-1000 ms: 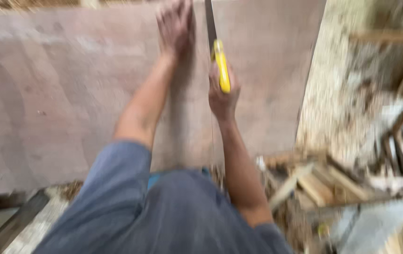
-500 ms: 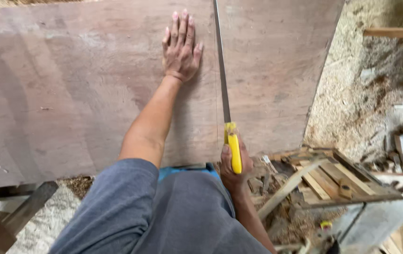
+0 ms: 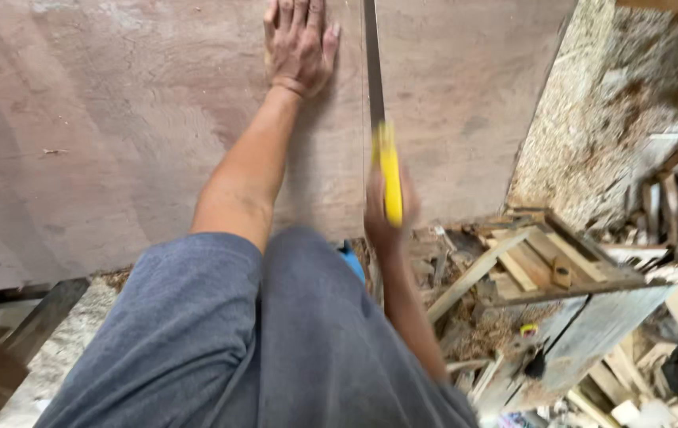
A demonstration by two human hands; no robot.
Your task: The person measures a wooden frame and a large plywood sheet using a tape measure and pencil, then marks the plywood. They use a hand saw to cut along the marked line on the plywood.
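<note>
One saw runs lengthwise away across the plywood, yellow handle nearest.

Both forearms are bare from the short sleeves down. The left hand has no glove and no ring that shows; a thin pale band crosses the wrist just behind the fingers' base. The right hand is blurred, also ungloved. The shirt is plain blue-grey cloth, loose, creased, with a hemmed sleeve edge.

Bare plywood sheet left; scrap wood crowds right.
</note>
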